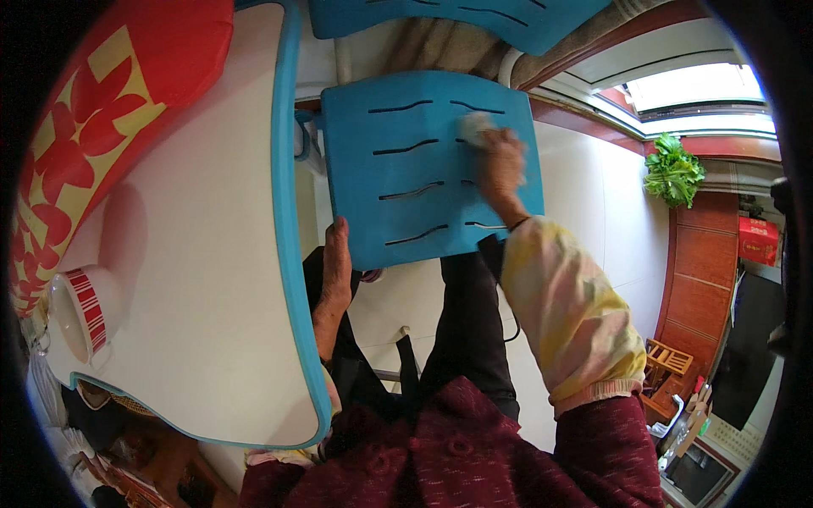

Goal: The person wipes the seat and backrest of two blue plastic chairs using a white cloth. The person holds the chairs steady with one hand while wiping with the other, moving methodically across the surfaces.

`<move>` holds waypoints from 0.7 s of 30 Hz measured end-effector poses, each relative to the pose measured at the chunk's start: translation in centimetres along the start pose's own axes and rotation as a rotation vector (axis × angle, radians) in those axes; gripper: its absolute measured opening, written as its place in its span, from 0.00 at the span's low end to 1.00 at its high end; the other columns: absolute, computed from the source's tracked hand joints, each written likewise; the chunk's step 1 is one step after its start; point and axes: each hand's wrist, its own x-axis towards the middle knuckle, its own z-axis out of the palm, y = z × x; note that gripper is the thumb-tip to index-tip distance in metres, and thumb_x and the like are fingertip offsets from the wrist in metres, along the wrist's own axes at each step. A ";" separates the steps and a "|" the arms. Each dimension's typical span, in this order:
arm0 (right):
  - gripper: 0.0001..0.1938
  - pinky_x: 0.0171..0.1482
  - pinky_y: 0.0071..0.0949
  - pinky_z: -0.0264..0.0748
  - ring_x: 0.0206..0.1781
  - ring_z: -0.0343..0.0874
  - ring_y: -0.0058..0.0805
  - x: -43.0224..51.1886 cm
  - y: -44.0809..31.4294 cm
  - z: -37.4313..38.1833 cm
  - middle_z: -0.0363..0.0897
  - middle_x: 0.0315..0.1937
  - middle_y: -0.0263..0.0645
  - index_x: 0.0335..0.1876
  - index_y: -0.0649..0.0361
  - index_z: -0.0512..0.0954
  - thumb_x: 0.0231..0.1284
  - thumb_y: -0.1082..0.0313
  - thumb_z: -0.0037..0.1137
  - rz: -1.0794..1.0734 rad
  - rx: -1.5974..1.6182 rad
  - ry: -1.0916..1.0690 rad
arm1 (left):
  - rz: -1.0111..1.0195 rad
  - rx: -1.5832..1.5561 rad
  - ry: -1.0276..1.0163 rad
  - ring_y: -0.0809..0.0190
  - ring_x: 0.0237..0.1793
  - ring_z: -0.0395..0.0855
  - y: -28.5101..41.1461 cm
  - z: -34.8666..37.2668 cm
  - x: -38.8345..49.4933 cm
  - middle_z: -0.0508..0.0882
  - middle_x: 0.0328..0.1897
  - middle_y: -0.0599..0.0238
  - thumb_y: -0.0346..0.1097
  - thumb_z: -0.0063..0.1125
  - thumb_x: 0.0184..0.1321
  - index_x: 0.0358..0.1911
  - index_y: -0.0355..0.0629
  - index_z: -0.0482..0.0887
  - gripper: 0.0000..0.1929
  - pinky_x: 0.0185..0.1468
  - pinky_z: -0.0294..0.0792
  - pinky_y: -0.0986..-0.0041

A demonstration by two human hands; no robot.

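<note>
A blue plastic chair seat (409, 171) with several wavy slots is in front of my knees. My right hand (502, 162), blurred, presses a pale wadded cloth (477, 129) onto the seat's far right part. A yellow and pink sleeve cover (565, 305) covers that forearm. My left hand (336, 270) grips the seat's near left edge, its thumb pointing up along the side; the other fingers are hidden. Beyond the seat stands the chair's blue backrest (444, 16), cut off by the top of the view.
Left of the chair is a white tabletop (209, 254) with a blue rim. It bears a red-striped white cup (89, 314) and a red and yellow patterned cover (108, 120). To the right, leafy greens (674, 170) lie near a window, and a small wooden chair (667, 374) stands lower down.
</note>
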 end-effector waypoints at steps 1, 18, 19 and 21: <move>0.15 0.43 0.38 0.73 0.46 0.72 0.41 -0.5 -2.8 0.2 0.73 0.47 0.41 0.49 0.48 0.78 0.55 0.71 0.51 -0.127 -0.042 -0.023 | -0.005 0.031 0.002 0.51 0.73 0.52 -0.1 0.0 0.2 0.53 0.75 0.55 0.69 0.34 0.63 0.72 0.46 0.50 0.42 0.72 0.46 0.58; 0.13 0.45 0.44 0.74 0.48 0.75 0.45 3.8 5.1 -1.6 0.77 0.46 0.39 0.47 0.48 0.78 0.55 0.70 0.52 0.034 -0.020 -0.082 | 0.043 -0.224 -0.048 0.49 0.73 0.50 -1.1 -0.3 1.2 0.48 0.76 0.54 0.73 0.35 0.60 0.73 0.46 0.42 0.48 0.72 0.46 0.54; 0.14 0.45 0.43 0.73 0.48 0.75 0.47 4.5 6.1 -1.4 0.77 0.46 0.39 0.48 0.46 0.78 0.56 0.70 0.52 0.198 0.075 -0.138 | 0.021 -0.200 -0.013 0.49 0.73 0.50 -1.3 -0.5 1.5 0.48 0.77 0.54 0.73 0.35 0.60 0.73 0.46 0.42 0.48 0.72 0.46 0.54; 0.15 0.46 0.43 0.74 0.46 0.75 0.49 5.7 6.9 -0.2 0.77 0.45 0.41 0.49 0.46 0.77 0.55 0.68 0.53 0.222 0.141 -0.086 | -0.031 -0.150 0.051 0.49 0.74 0.49 -1.8 -0.9 2.1 0.47 0.77 0.53 0.73 0.35 0.60 0.73 0.46 0.41 0.48 0.73 0.45 0.54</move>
